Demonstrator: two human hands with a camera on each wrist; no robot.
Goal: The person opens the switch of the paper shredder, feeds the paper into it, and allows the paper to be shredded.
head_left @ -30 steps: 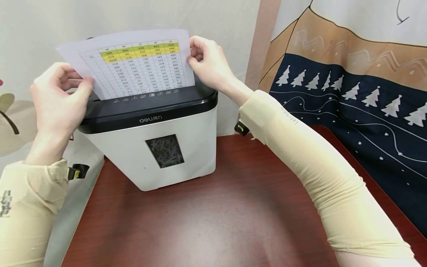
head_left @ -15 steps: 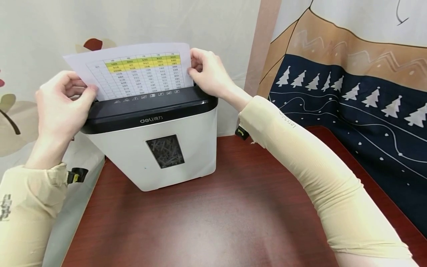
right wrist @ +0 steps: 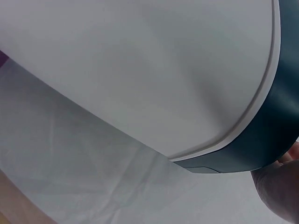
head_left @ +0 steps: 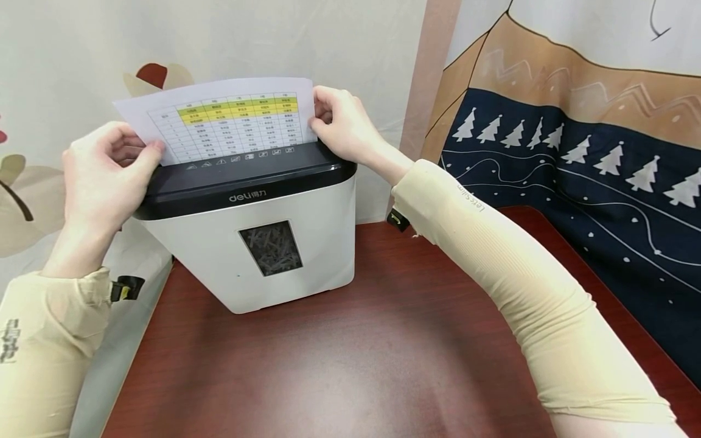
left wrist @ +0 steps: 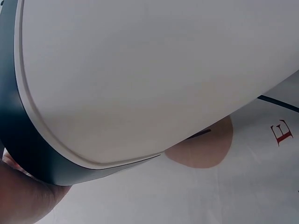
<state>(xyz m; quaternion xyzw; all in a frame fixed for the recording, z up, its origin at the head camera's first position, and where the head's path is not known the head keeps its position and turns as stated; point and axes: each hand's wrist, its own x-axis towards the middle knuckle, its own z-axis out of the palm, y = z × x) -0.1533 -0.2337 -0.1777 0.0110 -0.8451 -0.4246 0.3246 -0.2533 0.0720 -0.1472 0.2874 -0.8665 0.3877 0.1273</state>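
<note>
A printed sheet of paper, a table with green and yellow top rows, stands upright in the top of a paper shredder. Its lower part is hidden behind the black lid. My left hand pinches the sheet's left edge between thumb and fingers, just over the lid. At the opposite edge, my right hand pinches the paper, low by the lid's right end. Both wrist views are mostly filled by the shredder's white side wall, with part of the left hand and right hand at the corners.
The shredder stands on a reddish-brown table; paper strips show through its dark window. Close behind hangs a pale curtain. To the right is a navy cloth with white trees.
The sheet has sunk lower into the shredder, so fewer rows show above the lid. Both hands have come down with it, the left also shifting slightly right.
</note>
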